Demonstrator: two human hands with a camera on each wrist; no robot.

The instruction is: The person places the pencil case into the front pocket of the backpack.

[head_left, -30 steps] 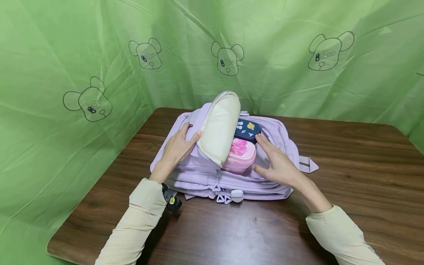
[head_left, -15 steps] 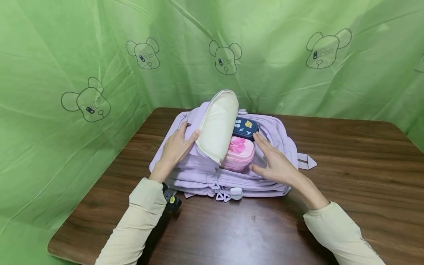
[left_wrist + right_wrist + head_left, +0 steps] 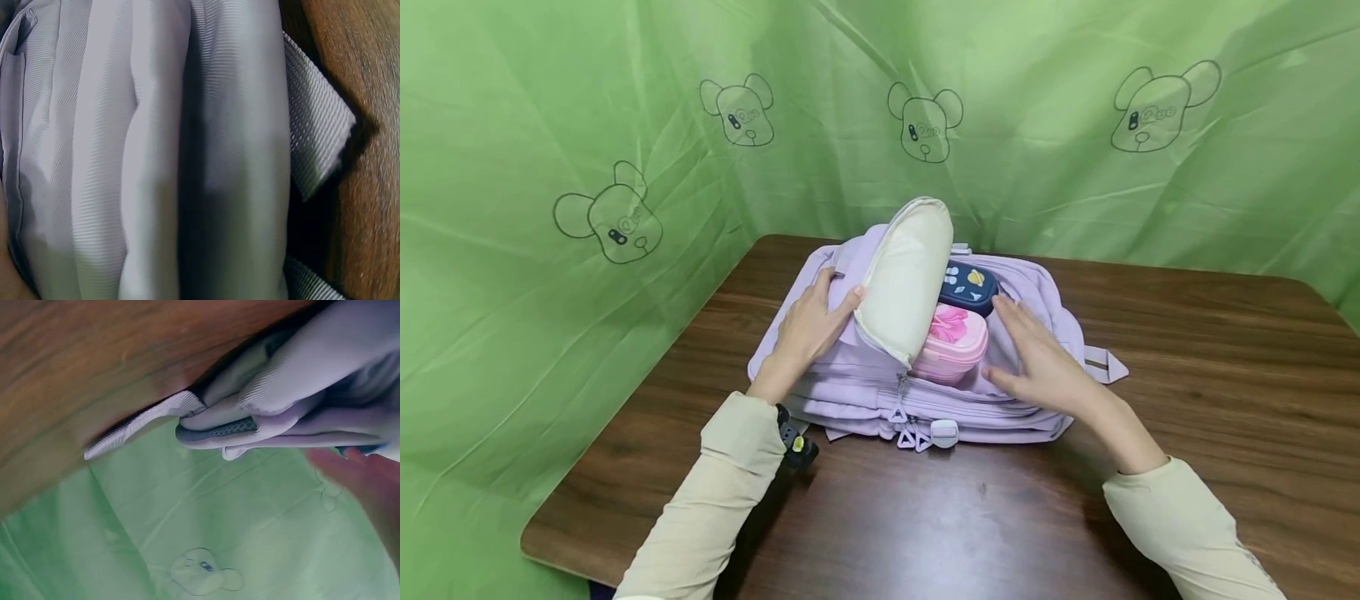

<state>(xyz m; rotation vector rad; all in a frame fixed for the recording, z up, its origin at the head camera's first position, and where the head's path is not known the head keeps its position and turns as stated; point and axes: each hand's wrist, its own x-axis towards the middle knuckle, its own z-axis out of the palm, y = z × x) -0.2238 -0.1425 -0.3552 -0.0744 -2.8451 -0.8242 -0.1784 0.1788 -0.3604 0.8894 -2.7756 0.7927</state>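
Note:
A lilac backpack (image 3: 1000,417) lies on the table with its front pocket unzipped. My left hand (image 3: 808,325) holds the pocket's flap (image 3: 906,283) folded back, thumb at its edge, so the cream lining faces up. Inside the pocket sit two zip pencil cases. The pink one (image 3: 958,342) with a flower print is nearer; the navy one (image 3: 970,287) with space motifs lies behind it. Both are partly covered by the flap. At their right my right hand (image 3: 1045,362) is spread, fingertips right at the navy case's end and thumb near the pink case.
Zip pulls (image 3: 910,437) and a pale buckle (image 3: 944,433) hang at the backpack's near side. A strap end (image 3: 1107,365) sticks out on the right. The brown wooden table (image 3: 1210,375) extends around the bag. A green curtain (image 3: 1030,183) with mouse drawings hangs behind and at the left.
The head view has shifted slightly. Both hands, the folded flap and the two pencil cases keep nearly the same places relative to the backpack.

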